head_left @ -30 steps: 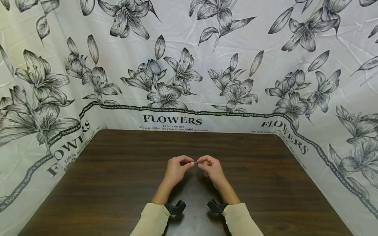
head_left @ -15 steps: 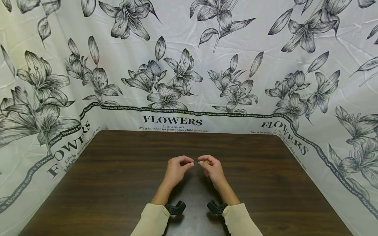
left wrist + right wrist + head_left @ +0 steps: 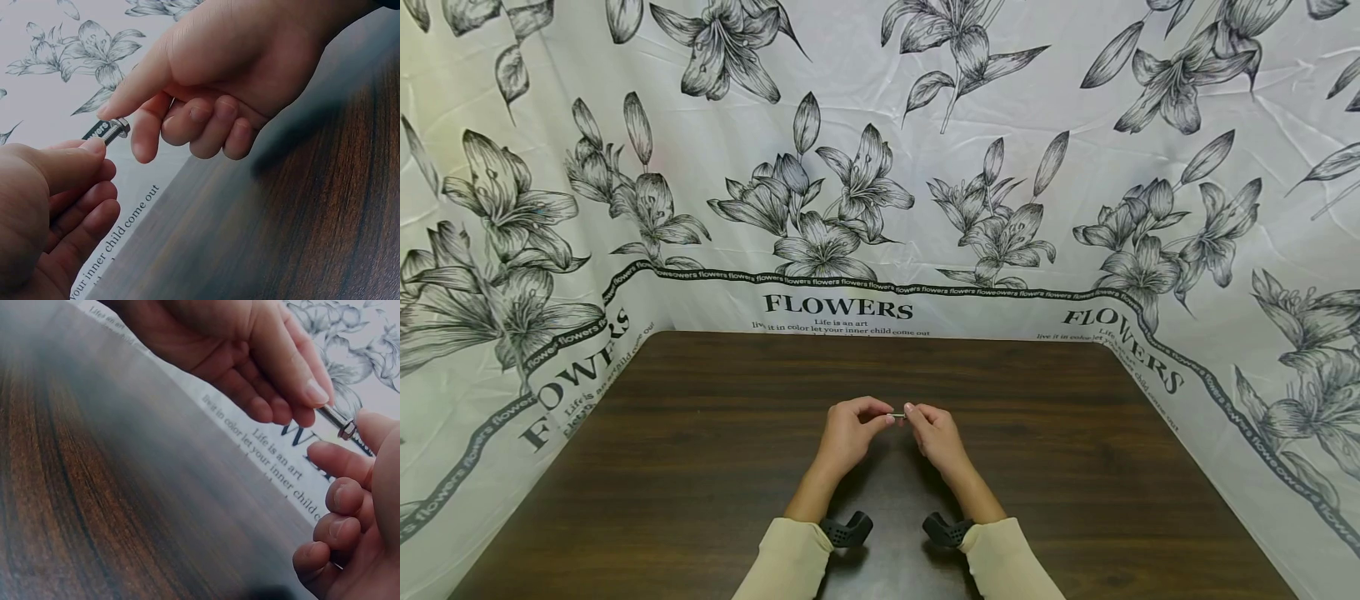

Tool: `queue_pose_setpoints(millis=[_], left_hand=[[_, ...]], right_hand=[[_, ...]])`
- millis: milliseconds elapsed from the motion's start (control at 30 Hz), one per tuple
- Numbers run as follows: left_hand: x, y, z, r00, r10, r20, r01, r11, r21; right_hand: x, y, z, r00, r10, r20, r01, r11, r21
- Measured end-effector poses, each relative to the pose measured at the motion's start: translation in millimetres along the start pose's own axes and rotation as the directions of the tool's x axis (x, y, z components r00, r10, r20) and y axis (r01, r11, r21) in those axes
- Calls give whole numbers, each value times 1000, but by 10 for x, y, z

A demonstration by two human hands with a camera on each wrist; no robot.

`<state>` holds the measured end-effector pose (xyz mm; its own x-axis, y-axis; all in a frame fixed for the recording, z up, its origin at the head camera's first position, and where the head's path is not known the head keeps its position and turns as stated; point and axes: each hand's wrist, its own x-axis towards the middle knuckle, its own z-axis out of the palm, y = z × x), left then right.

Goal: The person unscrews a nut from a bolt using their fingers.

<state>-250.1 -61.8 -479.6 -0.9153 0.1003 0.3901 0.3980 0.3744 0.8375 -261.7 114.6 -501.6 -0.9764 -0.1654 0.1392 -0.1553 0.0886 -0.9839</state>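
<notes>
A small silver bolt (image 3: 897,415) spans the gap between the two hands over the table. My left hand (image 3: 846,435) pinches its shank between thumb and fingertips. Threads show on the bolt (image 3: 112,134) in the left wrist view. At the end towards my right hand (image 3: 938,437) sits a hex piece (image 3: 346,430); whether it is a nut or the head I cannot tell. The right thumb (image 3: 370,426) lies close to this hex piece, contact unclear. The right forefinger (image 3: 337,457) stands apart from it, and the other right fingers are loosely curled.
Beneath the hands lies a dark wood-grain table (image 3: 700,467). A white flower-printed cloth (image 3: 850,67) hangs behind it and along both sides. Each wrist wears a black camera (image 3: 847,529) below a pale sleeve (image 3: 786,558).
The right thumb and forefinger have shifted about the bolt's end, the thumb moving up and forward, and the right wrist has drawn slightly left. The left hand keeps its pinch almost unmoved.
</notes>
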Motion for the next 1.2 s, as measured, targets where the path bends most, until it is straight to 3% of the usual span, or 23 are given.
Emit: queue_pose_setpoints(millis=[467,800,1200], left_hand=[[7,-20,-3,1000,15,-22,-15,1000,-2],[7,-13,-2,999,15,-31,-14,1000,2],[4,-7,3,999,10,-34,-10,1000,3]], right_hand=[[9,-57,-24,999,27,40,-31,993,110],[-121,-363,-26,997,-23,69,13,989,145],[-16,-87,-48,994,-90,66,76,979,187]])
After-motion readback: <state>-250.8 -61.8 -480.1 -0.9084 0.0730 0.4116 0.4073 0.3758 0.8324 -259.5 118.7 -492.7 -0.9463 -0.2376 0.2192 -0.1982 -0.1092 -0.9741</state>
